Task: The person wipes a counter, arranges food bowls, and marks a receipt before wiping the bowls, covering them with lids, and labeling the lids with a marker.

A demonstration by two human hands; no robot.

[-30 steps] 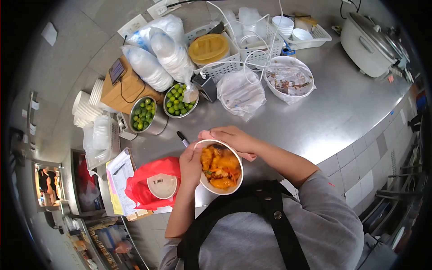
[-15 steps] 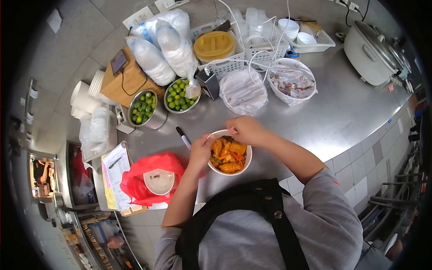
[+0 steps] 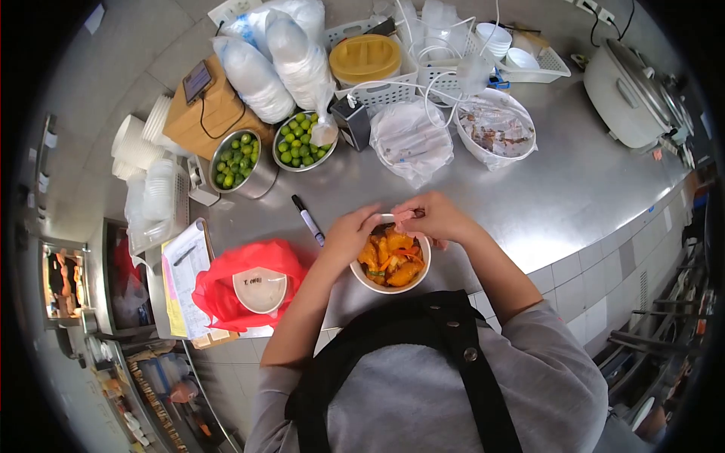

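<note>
A white bowl (image 3: 362, 277) of orange, saucy food (image 3: 393, 255) stands near the table's front edge. My left hand (image 3: 352, 230) is at the bowl's upper left rim, its fingers bent over the edge; what they hold, if anything, is hidden. At the upper right rim is my right hand (image 3: 432, 219), fingers pinched together around something small and dark that I cannot make out. Left of the bowl lies a marker (image 3: 308, 220). Further left, a red bag (image 3: 215, 283) surrounds a lidded white container (image 3: 260, 291) with writing on top.
Two metal bowls of green limes (image 3: 260, 177) stand at the back left, near a cardboard box (image 3: 177, 119). Behind are plastic-covered bowls (image 3: 411, 140), baskets (image 3: 555, 66) and a large cooker (image 3: 619, 94). A clipboard with papers (image 3: 189, 260) lies at the left edge.
Both hands have shifted along the bowl's rim; the left has moved up and right, closer to the right hand. The camera view has shifted slightly.
</note>
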